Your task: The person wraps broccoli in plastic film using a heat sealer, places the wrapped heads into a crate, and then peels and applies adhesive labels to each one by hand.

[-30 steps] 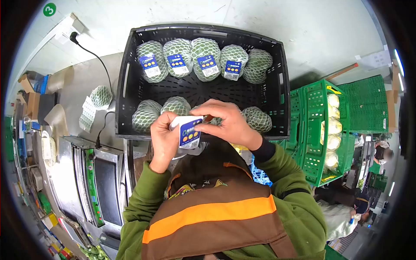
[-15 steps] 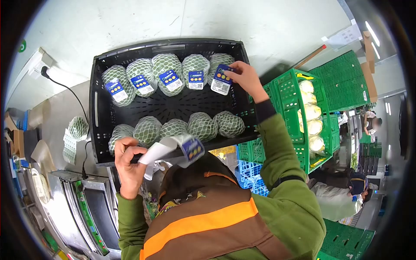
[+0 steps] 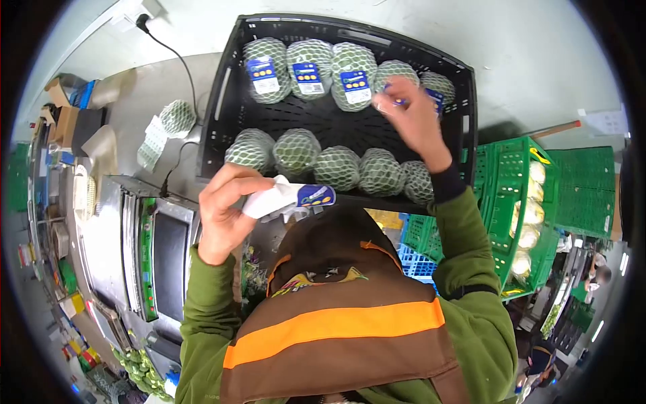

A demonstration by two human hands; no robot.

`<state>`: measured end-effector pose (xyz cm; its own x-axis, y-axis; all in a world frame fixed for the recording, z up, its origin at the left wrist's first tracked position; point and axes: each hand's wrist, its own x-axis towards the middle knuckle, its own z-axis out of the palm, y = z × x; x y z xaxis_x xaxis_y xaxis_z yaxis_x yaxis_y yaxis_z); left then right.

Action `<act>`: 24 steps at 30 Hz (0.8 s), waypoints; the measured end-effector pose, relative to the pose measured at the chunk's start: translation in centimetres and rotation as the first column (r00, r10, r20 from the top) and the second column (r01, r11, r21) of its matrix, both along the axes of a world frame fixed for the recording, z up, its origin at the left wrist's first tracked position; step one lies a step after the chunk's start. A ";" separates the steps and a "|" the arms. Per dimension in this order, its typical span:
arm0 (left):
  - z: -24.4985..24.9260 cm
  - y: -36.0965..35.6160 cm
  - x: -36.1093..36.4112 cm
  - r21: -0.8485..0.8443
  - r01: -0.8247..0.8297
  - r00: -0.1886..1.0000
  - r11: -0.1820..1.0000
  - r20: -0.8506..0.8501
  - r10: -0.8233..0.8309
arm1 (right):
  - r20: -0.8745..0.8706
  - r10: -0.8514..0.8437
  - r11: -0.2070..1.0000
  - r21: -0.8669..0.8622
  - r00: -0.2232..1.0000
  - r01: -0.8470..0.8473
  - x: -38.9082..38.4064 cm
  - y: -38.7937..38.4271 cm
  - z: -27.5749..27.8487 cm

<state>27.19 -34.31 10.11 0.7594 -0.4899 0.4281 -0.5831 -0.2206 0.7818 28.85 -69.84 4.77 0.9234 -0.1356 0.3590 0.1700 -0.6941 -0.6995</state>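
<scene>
My left hand [image 3: 229,212] grips a curled strip of labels [image 3: 286,195], white with a blue printed label at its free end, just in front of the crate. A black plastic crate [image 3: 316,124] holds two rows of round green produce in white foam nets, such as this netted piece [image 3: 296,151] in the near row. Three pieces at the back left, including this labelled one [image 3: 354,74], plainly show blue-and-white labels. My right hand [image 3: 416,118], smeared by motion, is over the back row's right part, with bits of blue label showing around its fingers.
Green crates [image 3: 494,209] with pale round produce [image 3: 531,215] stand at the right. One netted piece [image 3: 177,118] lies left of the crate, beside a pale label sheet [image 3: 153,143]. A black cable [image 3: 185,64] runs down from a wall socket. A metal machine [image 3: 128,236] stands at the left.
The view has shifted, so the crate appears higher and further right. My right hand has moved left from the back row's rightmost piece. The label strip in my left hand now points sideways.
</scene>
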 end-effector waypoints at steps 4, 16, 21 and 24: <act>0.0 0.8 -0.1 0.006 -0.057 0.995 0.998 0.084 0.057 | -0.543 0.742 0.670 0.573 0.394 -0.471 -2.8 9.5 4.6; 2.6 6.5 -1.8 0.294 0.026 0.986 0.955 -0.165 0.024 | -0.344 0.722 0.594 0.752 0.600 -0.284 -4.8 17.5 2.3; -1.6 5.4 -2.2 0.018 0.046 0.866 0.999 -0.498 -0.031 | -0.227 0.700 0.661 0.565 0.677 -0.494 -4.6 17.7 3.6; -3.0 5.6 -2.4 -0.075 0.016 0.835 0.997 -0.547 -0.054 | -0.193 0.661 0.703 0.499 0.726 -0.507 -4.8 17.2 3.9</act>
